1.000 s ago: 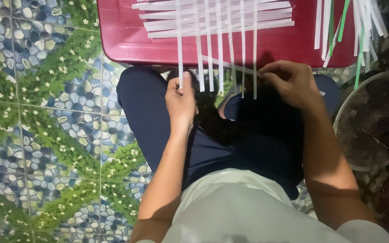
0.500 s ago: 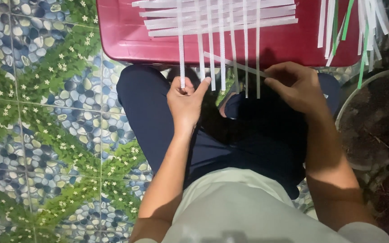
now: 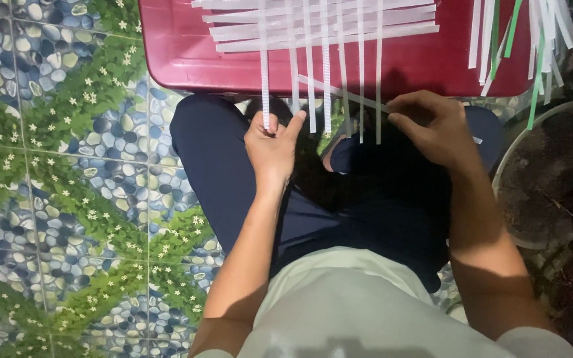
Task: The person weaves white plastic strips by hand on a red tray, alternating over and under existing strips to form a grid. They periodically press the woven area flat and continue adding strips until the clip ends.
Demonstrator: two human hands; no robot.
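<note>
Several white plastic strips [image 3: 326, 40] lie crossed over a dark red plastic lid [image 3: 180, 59], their ends hanging over its near edge. My left hand [image 3: 272, 142] pinches the lower end of the leftmost hanging strip [image 3: 264, 79]. My right hand [image 3: 432, 126] holds the end of a slanted white strip [image 3: 339, 93] that runs across the hanging ones. I sit cross-legged in dark blue trousers [image 3: 220, 166] right below the lid.
A bundle of loose white and green strips [image 3: 532, 40] hangs at the upper right. A round dark basin [image 3: 545, 172] sits at the right. The floor at the left is tiled with a pebble and leaf pattern [image 3: 67, 166].
My left hand has opened its fingers a little around the leftmost strip. My right hand has drawn the slanted strip slightly to the right.
</note>
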